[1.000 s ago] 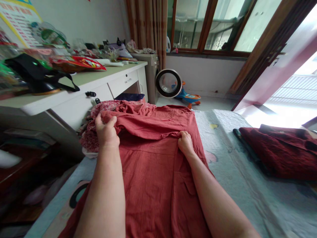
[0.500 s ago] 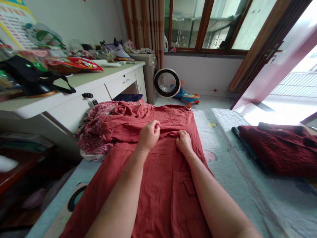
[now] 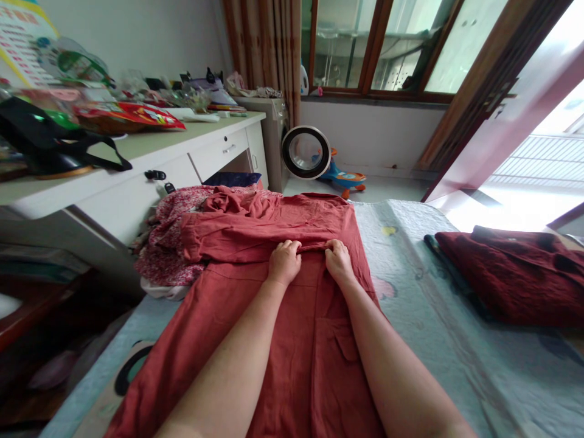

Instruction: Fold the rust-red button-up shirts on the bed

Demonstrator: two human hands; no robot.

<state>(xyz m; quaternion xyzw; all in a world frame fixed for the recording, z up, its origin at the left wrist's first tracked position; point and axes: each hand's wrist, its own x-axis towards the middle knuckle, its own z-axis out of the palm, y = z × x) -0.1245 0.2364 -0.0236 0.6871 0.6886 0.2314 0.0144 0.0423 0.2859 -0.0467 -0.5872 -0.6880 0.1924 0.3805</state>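
Observation:
A long brick-red dress (image 3: 292, 316) lies spread on the bed, with a flap pocket at its lower right. One sleeve is laid across its upper part, the cuff towards the left. My left hand (image 3: 285, 261) is closed on the sleeve's near edge, around the middle of the garment. A short way to its right, my right hand (image 3: 338, 260) pinches the same edge of cloth. Both thumbs and fingertips are partly hidden in the fabric. Beyond the left cuff, a crumpled red-and-white patterned garment (image 3: 168, 237) sits against the dress.
Folded dark red clothes (image 3: 524, 274) are stacked on the light blue bedcover (image 3: 410, 292) at right. A cluttered white desk (image 3: 168, 164) runs along the left. Beyond the bed are a washing machine with its round door (image 3: 306, 152) open and a blue ride-on toy (image 3: 344, 177).
My left hand has come down from above the sleeve, moved slightly right, and taken hold of the sleeve edge. My right hand keeps its grip in nearly the same place.

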